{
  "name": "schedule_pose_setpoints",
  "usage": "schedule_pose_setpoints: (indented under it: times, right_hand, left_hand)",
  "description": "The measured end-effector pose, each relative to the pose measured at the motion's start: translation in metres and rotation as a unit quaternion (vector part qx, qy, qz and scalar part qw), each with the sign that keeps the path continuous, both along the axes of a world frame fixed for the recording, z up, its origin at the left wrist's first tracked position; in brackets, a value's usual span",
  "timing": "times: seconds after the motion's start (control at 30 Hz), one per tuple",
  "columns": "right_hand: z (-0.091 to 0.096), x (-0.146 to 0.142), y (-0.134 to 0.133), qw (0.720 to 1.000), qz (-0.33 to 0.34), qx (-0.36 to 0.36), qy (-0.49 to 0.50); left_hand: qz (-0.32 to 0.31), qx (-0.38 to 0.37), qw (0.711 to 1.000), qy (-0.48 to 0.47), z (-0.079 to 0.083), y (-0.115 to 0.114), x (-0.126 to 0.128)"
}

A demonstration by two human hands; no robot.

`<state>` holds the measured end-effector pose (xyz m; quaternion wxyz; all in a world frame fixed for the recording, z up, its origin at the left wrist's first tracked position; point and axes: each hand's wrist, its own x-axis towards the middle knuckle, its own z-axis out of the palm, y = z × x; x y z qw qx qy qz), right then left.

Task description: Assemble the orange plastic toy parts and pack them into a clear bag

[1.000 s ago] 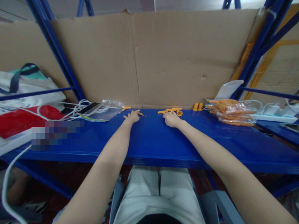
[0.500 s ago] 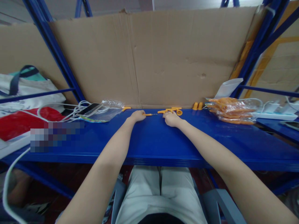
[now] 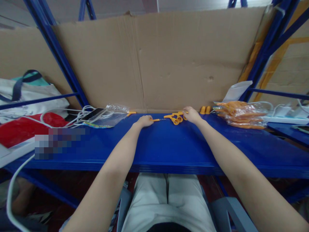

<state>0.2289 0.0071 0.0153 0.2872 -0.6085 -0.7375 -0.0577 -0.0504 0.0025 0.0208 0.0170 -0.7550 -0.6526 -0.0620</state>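
Observation:
My left hand (image 3: 145, 121) is closed over the blue tabletop, its fingers around the near end of a thin orange ribbed rod (image 3: 156, 120). A dark wire spiral (image 3: 163, 119) sticks out from the rod's right end. Farther right, my right hand (image 3: 191, 115) has its fingers pinched at an orange funnel-ended part (image 3: 185, 117), mostly hidden by the fingers. Between the hands lie more orange parts with round cup ends, one cup (image 3: 176, 121) facing me. Another orange piece with a spiral (image 3: 131, 113) rests at the back left.
Two orange caps (image 3: 205, 110) stand by the cardboard wall (image 3: 193, 58). Bagged orange parts (image 3: 238, 114) are at right, near a white power strip (image 3: 287, 120). At left are a clear bag (image 3: 109, 119), a phone, white cables and a red bag (image 3: 31, 128). Blue posts frame the table (image 3: 166, 145).
My right hand has moved right and slightly back, from the middle orange parts to the rightmost one. The cup-ended parts are now more exposed. My left hand keeps the rod, almost unmoved.

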Motion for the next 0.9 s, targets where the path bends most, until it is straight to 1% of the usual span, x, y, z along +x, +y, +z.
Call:
schedule_pose_setpoints:
  times: [0.13, 0.23, 0.33, 0.37, 0.43, 0.5, 0.67, 0.77, 0.9]
  right_hand:
    - [-0.008, 0.043, 0.013, 0.991, -0.103, -0.038, 0.081]
    - [-0.015, 0.069, 0.011, 0.97, -0.188, -0.067, 0.138]
    - [-0.021, 0.088, 0.009, 0.944, -0.256, -0.056, 0.2]
    - [-0.022, 0.092, 0.009, 0.939, -0.264, -0.045, 0.217]
    - [-0.022, 0.1, 0.013, 0.932, -0.266, -0.023, 0.245]
    - [-0.02, 0.105, 0.02, 0.93, -0.264, -0.02, 0.256]
    - [-0.013, 0.111, 0.044, 0.952, -0.21, 0.018, 0.22]
    - [-0.009, 0.108, 0.05, 0.959, -0.201, 0.003, 0.203]
    - [-0.005, 0.104, 0.05, 0.963, -0.206, -0.05, 0.165]
  left_hand:
    - [-0.001, 0.003, 1.0, -0.002, -0.001, 0.001, -0.001]
    - [-0.005, 0.003, 1.0, -0.004, -0.002, 0.001, -0.001]
    - [-0.011, 0.006, 1.0, -0.008, -0.003, 0.001, -0.002]
    - [-0.012, 0.007, 1.0, -0.009, -0.003, 0.001, -0.002]
    - [-0.01, 0.012, 1.0, -0.009, -0.004, 0.001, -0.002]
    - [-0.008, 0.02, 1.0, -0.007, -0.006, 0.001, -0.002]
    - [-0.005, 0.023, 1.0, -0.002, -0.008, 0.0, -0.001]
    - [-0.001, 0.02, 1.0, -0.003, -0.007, -0.001, 0.0]
    - [0.001, 0.016, 1.0, -0.003, -0.007, -0.001, 0.001]
